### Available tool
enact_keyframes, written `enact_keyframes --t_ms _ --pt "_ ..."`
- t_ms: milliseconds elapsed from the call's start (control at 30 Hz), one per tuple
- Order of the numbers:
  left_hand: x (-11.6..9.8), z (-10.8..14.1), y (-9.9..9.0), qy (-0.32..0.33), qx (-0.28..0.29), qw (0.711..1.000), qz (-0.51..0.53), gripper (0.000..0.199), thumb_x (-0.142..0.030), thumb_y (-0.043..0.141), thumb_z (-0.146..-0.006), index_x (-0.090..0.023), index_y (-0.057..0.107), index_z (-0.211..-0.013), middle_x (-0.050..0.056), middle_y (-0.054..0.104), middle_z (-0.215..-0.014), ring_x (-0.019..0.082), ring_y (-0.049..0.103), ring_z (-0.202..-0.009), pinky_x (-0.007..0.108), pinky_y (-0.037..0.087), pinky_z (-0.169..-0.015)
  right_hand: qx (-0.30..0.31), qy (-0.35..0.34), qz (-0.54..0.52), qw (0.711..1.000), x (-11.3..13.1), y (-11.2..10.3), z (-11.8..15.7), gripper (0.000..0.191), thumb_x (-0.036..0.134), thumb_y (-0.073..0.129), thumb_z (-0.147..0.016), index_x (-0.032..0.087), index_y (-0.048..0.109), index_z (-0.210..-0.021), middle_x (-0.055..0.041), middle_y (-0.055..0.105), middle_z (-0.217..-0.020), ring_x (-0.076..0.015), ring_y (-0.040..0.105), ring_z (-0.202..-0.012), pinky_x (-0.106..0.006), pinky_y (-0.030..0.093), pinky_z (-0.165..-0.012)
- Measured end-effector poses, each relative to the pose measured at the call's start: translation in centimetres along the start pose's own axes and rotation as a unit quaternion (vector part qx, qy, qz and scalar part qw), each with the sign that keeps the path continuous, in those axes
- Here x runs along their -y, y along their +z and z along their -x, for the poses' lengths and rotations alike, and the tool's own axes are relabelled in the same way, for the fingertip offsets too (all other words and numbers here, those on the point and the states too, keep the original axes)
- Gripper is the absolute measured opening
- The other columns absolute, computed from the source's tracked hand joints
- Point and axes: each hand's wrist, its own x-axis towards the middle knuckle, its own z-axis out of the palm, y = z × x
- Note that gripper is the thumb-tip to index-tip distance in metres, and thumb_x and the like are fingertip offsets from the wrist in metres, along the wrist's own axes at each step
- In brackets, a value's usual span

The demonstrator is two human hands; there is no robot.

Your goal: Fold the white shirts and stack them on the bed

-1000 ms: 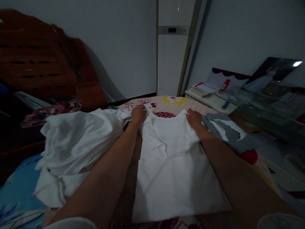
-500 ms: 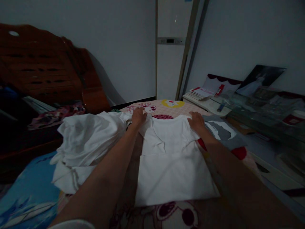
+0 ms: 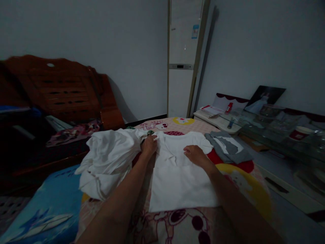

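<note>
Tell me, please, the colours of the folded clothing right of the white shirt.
The clothing is grey and white, best seen in the head view.

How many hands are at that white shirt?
2. The left hand is at the shirt's upper left edge, beside the white heap; the right hand is over its chest, right of the middle. Both show, though some fingertips are hard to make out.

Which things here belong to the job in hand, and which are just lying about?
Job:
white shirt, left hand at its shoulder, right hand over its chest
likely white fabric heap, folded grey garment

Lying about:
papers
red object
picture
cup
</note>
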Motion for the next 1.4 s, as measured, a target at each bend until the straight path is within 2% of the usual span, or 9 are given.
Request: enact_keyframes --t_ms 300,600,733,833,900,1000,1133,1300,1400 --pt "-0.1 -0.1 0.7 0.002 0.023 0.998 -0.056 0.035 -0.020 0.040 -0.093 -0.018 0.069 -0.114 0.014 0.065 -0.117 0.025 0.062 -0.108 0.034 0.047 -0.092 0.013 -0.036 0.044 0.998 0.2 2.1 0.3 0.021 0.021 0.050 -0.092 0.017 0.070 -0.097 -0.0088 0.068 -0.098 -0.0191 0.061 -0.095 -0.028 0.042 -0.085" --pt "0.9 -0.4 0.0 -0.018 0.035 0.997 -0.065 0.028 -0.018 0.050 -0.085 -0.016 0.069 -0.106 0.015 0.067 -0.107 0.025 0.063 -0.103 0.033 0.048 -0.088 -0.010 -0.035 0.050 0.998 -0.3 3.4 0.6 0.020 0.022 0.051 -0.092 0.017 0.070 -0.095 -0.0087 0.066 -0.099 -0.0199 0.058 -0.096 -0.030 0.042 -0.089" --pt "0.9 -1.0 -0.4 -0.021 0.010 0.999 -0.042 0.022 -0.026 0.053 -0.085 -0.014 0.070 -0.094 0.014 0.069 -0.099 0.026 0.063 -0.101 0.033 0.047 -0.088 -0.037 -0.040 0.028 0.998 -0.6 3.9 0.7 0.021 0.021 0.050 -0.092 0.017 0.070 -0.096 -0.0094 0.068 -0.097 -0.0207 0.060 -0.094 -0.031 0.044 -0.089" --pt "0.1 -1.4 -0.5 -0.046 -0.011 0.995 0.086 0.020 -0.031 0.054 -0.085 -0.016 0.067 -0.089 0.008 0.070 -0.088 0.022 0.065 -0.092 0.030 0.049 -0.080 -0.092 -0.047 -0.025 0.994 -0.8 4.3 0.5 0.024 0.024 0.050 -0.092 0.017 0.069 -0.105 -0.0100 0.070 -0.099 -0.0224 0.062 -0.098 -0.036 0.043 -0.096" --pt "-1.1 -1.4 -0.3 -0.080 0.000 0.960 0.269 0.018 -0.032 0.053 -0.084 -0.017 0.064 -0.083 0.004 0.067 -0.078 0.019 0.065 -0.079 0.027 0.051 -0.070 -0.129 -0.061 -0.083 0.986 -0.8 4.4 0.4 0.029 0.027 0.050 -0.092 0.018 0.066 -0.115 -0.0105 0.071 -0.106 -0.0234 0.062 -0.103 -0.040 0.042 -0.100" --pt "-3.2 -0.9 0.2 -0.119 0.049 0.851 0.509 0.013 -0.027 0.057 -0.079 -0.016 0.061 -0.085 0.000 0.062 -0.072 0.013 0.061 -0.065 0.025 0.053 -0.060 -0.141 -0.103 -0.176 0.969 -0.4 4.2 0.4 0.041 0.031 0.050 -0.093 0.021 0.057 -0.131 -0.0109 0.065 -0.124 -0.0234 0.059 -0.114 -0.040 0.044 -0.101" --pt "-5.4 -0.2 0.7 -0.155 0.069 0.751 0.638 0.031 -0.013 0.060 -0.072 -0.016 0.059 -0.103 -0.001 0.059 -0.075 0.009 0.058 -0.061 0.025 0.057 -0.060 -0.114 -0.171 -0.200 0.958 0.6 3.7 0.6 0.051 0.034 0.044 -0.096 0.023 0.041 -0.146 -0.0100 0.055 -0.139 -0.0219 0.052 -0.126 -0.041 0.039 -0.107" --pt "-6.2 0.4 0.8 -0.134 0.090 0.713 0.682 0.049 -0.008 0.059 -0.072 -0.019 0.058 -0.120 -0.007 0.045 -0.063 0.005 0.049 -0.052 0.029 0.061 -0.069 -0.061 -0.167 -0.119 0.977 1.7 3.8 0.5 0.051 0.034 0.042 -0.098 0.025 0.037 -0.148 -0.0109 0.052 -0.141 -0.0245 0.046 -0.131 -0.048 0.031 -0.112" --pt "-6.6 0.7 0.9 -0.121 0.114 0.705 0.689 0.040 -0.007 0.058 -0.072 -0.016 0.064 -0.111 -0.003 0.054 -0.069 0.006 0.056 -0.056 0.029 0.060 -0.071 -0.067 -0.165 -0.145 0.973 1.9 4.2 0.1 0.054 0.036 0.042 -0.097 0.026 0.034 -0.150 -0.0109 0.044 -0.149 -0.0248 0.039 -0.137 -0.049 0.030 -0.113"
